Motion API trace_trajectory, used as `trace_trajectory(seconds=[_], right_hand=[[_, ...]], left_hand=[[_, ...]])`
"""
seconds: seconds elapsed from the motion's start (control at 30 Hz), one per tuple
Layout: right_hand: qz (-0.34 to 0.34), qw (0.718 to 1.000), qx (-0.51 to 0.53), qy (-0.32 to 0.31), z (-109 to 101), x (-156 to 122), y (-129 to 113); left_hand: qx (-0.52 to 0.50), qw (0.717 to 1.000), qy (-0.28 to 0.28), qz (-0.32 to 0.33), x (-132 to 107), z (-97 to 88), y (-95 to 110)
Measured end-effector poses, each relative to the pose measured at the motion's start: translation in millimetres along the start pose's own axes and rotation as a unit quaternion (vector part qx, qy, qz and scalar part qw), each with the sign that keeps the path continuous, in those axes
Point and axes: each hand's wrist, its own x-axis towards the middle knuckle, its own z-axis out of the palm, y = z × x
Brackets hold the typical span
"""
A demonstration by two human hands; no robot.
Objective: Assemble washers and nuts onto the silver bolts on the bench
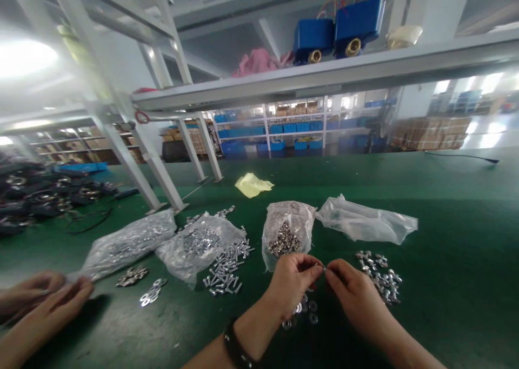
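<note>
My left hand (pixel 292 283), with a dark band at the wrist, is closed in a pinch. Its fingertips meet those of my right hand (pixel 357 289), also pinching, around a small metal part (pixel 324 268) whose kind is too small to tell. Flat washers (pixel 313 306) lie under and beside my left hand, partly hidden by it. To the right of my right hand is a pile of bolts with pieces fitted on them (pixel 388 285). Beyond my left hand stands an open plastic bag of small nuts (pixel 286 239). Loose bolts (pixel 225 266) are spread left of it.
A co-worker's hands (pixel 48 299) are at the far left, near a small nut pile (pixel 132 276) and washers (pixel 153 292). Plastic bags (pixel 367 220) and yellow paper (pixel 253 185) lie farther back. A shelf (pixel 251 88) overhangs the green table (pixel 458 239).
</note>
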Motion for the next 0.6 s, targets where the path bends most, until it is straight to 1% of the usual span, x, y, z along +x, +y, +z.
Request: trace_trajectory(seconds=[0.1, 0.13, 0.23, 0.27, 0.3, 0.37, 0.4, 0.43, 0.5, 0.53, 0.57, 0.6], right_hand=[[0.070, 0.997, 0.009, -0.032, -2.6, -0.7, -5.0], [0.077, 0.996, 0.010, -0.033, -3.4, -0.6, -6.4], [0.018, 1.000, -0.003, -0.015, -4.5, -0.2, -8.1], [0.014, 1.000, -0.002, -0.014, -4.4, 0.0, -7.9], [0.030, 0.999, 0.003, -0.019, -4.2, 0.0, -7.5], [0.090, 0.995, 0.024, -0.035, -3.9, 0.0, -6.7], [0.101, 0.994, 0.030, -0.037, -3.9, -0.1, -6.7], [0.091, 0.995, 0.029, -0.035, -4.0, -0.2, -6.9], [0.031, 0.999, 0.012, -0.017, -4.1, -0.3, -7.7], [0.013, 1.000, 0.008, -0.014, -4.1, -0.3, -8.1], [0.018, 1.000, 0.012, -0.018, -3.9, -0.3, -8.5], [0.049, 0.998, 0.024, -0.026, -3.7, -0.3, -8.8]], left_hand=[[0.003, 1.000, -0.007, -0.006, 0.1, -0.3, -0.5], [0.003, 1.000, -0.005, -0.006, 0.2, -0.2, -0.9], [0.009, 1.000, -0.004, -0.006, 0.1, 0.4, -2.0], [0.012, 1.000, -0.007, -0.008, 0.0, 0.5, -2.2], [0.015, 1.000, -0.010, -0.010, -0.2, 0.6, -2.3], [0.019, 1.000, -0.012, -0.009, -0.2, 0.2, -2.5], [0.016, 1.000, -0.010, -0.006, 0.0, -0.2, -2.6], [0.012, 1.000, -0.008, -0.004, 0.3, -0.6, -2.7], [0.008, 1.000, -0.005, -0.005, 0.8, -1.6, -2.9], [0.009, 1.000, -0.005, -0.008, 1.0, -1.9, -3.0], [0.012, 1.000, -0.005, -0.010, 1.1, -2.0, -3.1], [0.014, 1.000, -0.006, -0.010, 1.1, -2.1, -3.1]])
